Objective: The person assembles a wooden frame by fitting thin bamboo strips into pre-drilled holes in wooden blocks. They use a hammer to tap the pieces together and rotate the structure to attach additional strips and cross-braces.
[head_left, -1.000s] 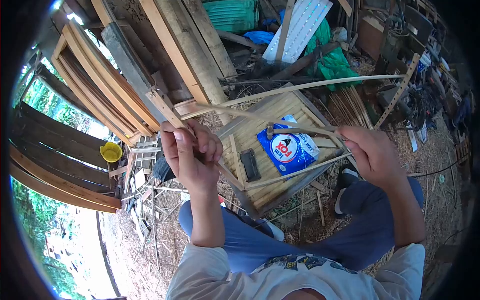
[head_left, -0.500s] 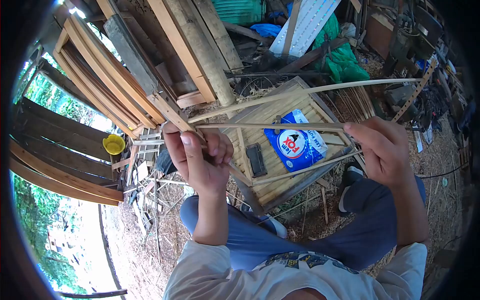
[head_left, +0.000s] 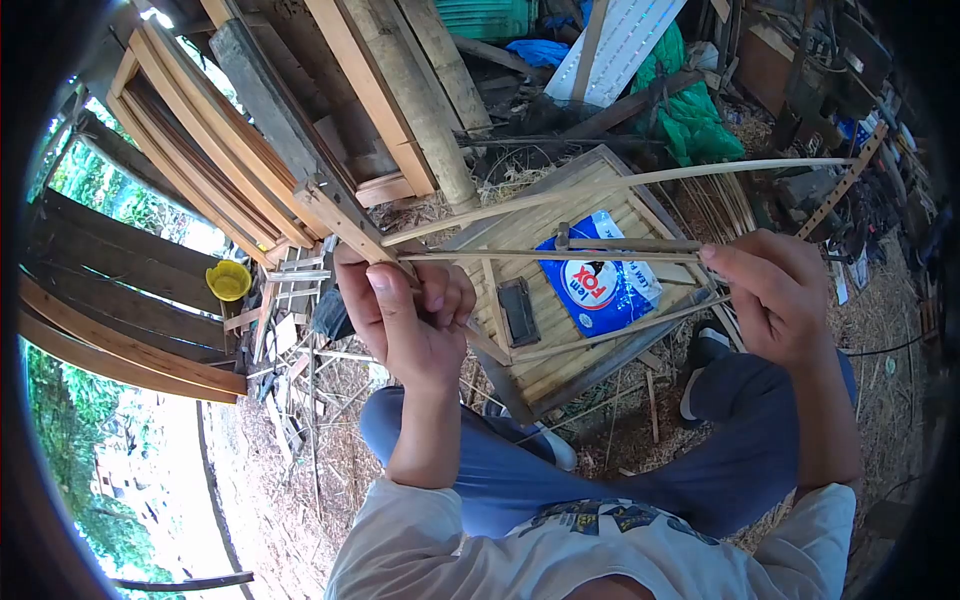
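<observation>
My left hand [head_left: 408, 315] is closed around a wooden slat with holes [head_left: 345, 222], where the left end of a thin wooden strip [head_left: 560, 257] meets it. My right hand [head_left: 775, 295] pinches that strip near its right end, thumb and finger together. Beyond it, a longer, slightly bent strip [head_left: 620, 183] runs from the held slat to a second drilled slat [head_left: 845, 180] on the right. Below them, on a slatted bamboo panel [head_left: 580, 375], lie a blue Fox glue pack [head_left: 600, 285], a hammer [head_left: 630, 244] and a dark rectangular block [head_left: 518, 312].
Curved wooden pieces [head_left: 160, 345] and tall planks [head_left: 360, 90] stand at the left. A yellow container [head_left: 228, 282] is near them. Green plastic [head_left: 690, 125] and scrap wood lie at the back. Shavings and offcuts cover the ground around my legs.
The thin strip sits slightly lower against the panel, so more of the hammer handle shows. My right hand has shifted slightly right. Both hands keep their grips.
</observation>
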